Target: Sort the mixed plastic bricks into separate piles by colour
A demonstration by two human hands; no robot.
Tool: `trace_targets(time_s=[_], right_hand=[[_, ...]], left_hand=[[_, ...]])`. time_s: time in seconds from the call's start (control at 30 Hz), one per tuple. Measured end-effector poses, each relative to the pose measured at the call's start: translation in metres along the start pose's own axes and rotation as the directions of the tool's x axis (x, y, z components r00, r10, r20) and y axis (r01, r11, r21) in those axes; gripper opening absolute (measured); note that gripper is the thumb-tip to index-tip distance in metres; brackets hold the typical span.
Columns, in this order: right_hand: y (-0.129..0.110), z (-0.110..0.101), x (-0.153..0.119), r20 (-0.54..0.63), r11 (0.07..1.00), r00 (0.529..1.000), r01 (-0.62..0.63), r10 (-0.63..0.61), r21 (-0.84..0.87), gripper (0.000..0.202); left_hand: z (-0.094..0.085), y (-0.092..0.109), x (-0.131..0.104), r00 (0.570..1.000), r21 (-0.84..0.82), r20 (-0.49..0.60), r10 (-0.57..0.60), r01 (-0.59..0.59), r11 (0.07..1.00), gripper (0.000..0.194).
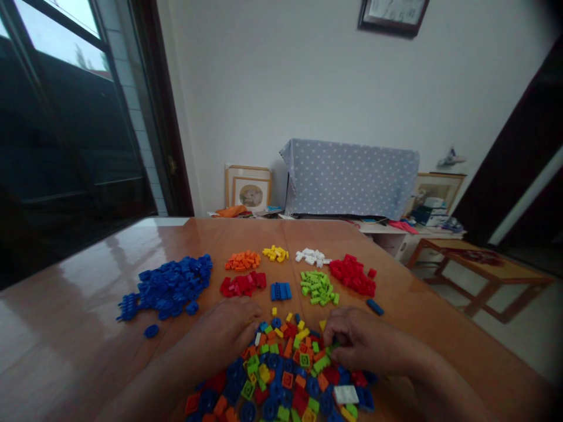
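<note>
A mixed pile of coloured bricks (287, 380) lies at the near middle of the table. My left hand (235, 322) is at the pile's upper left edge, fingers bent; whatever is under its fingertips is hidden. At the pile's right side, my right hand (352, 337) has its fingers curled together over the bricks, and I cannot make out what they hold. Just beyond the hands are a red pile (243, 284), a few blue bricks (280, 291) side by side and a lime green pile (317, 288).
A big blue pile (173, 287) spreads at left, with a round blue piece (151, 331) nearby. Farther back are orange (243, 260), yellow (275, 253) and white (311, 257) piles. A red pile (352, 274) and a lone dark blue brick (375, 306) lie at right.
</note>
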State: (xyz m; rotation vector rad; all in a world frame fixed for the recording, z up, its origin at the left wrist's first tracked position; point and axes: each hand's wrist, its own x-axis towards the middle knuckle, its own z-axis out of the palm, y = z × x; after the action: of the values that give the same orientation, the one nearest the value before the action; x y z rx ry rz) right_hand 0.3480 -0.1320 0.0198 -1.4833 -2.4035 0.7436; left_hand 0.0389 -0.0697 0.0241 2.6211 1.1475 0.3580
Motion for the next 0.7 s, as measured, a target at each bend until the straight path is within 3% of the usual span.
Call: trace_targets(time_s=[0.1,0.17,0.23,0.33,0.57,0.63,0.7], right_hand=[[0.013,0.001,0.006,-0.066,0.991,0.995,-0.071,0.079,0.116,0.011],[0.028,0.003,0.014,-0.177,0.974,0.971,-0.128,0.161,0.186,0.012],[0.045,0.005,0.025,-0.336,0.966,0.914,-0.167,0.226,0.196,0.014],[0.067,0.008,0.039,-0.464,0.954,0.844,-0.169,0.269,0.247,0.020],[0.076,0.005,0.046,-0.540,0.935,0.785,-0.139,0.304,0.325,0.031],[0.071,0.002,0.042,-0.537,0.936,0.790,-0.128,0.295,0.327,0.026],[0.063,0.000,0.036,-0.492,0.941,0.828,-0.115,0.268,0.319,0.019]], left_hand=[[-0.003,0.004,0.001,1.000,-0.009,0.019,-0.002,0.003,1.000,0.027],[-0.004,0.006,0.001,1.000,-0.011,0.022,-0.004,0.005,1.000,0.027],[-0.004,0.007,0.000,1.000,-0.010,0.028,-0.009,0.009,1.000,0.028],[-0.003,0.007,0.000,1.000,-0.010,0.029,-0.011,0.011,1.000,0.028],[-0.003,0.006,-0.001,1.000,-0.010,0.026,-0.017,0.018,1.000,0.028],[-0.003,0.006,-0.002,1.000,-0.005,0.017,-0.022,0.022,1.000,0.029],[-0.002,0.006,-0.002,1.000,-0.007,0.012,-0.016,0.016,1.000,0.029]])
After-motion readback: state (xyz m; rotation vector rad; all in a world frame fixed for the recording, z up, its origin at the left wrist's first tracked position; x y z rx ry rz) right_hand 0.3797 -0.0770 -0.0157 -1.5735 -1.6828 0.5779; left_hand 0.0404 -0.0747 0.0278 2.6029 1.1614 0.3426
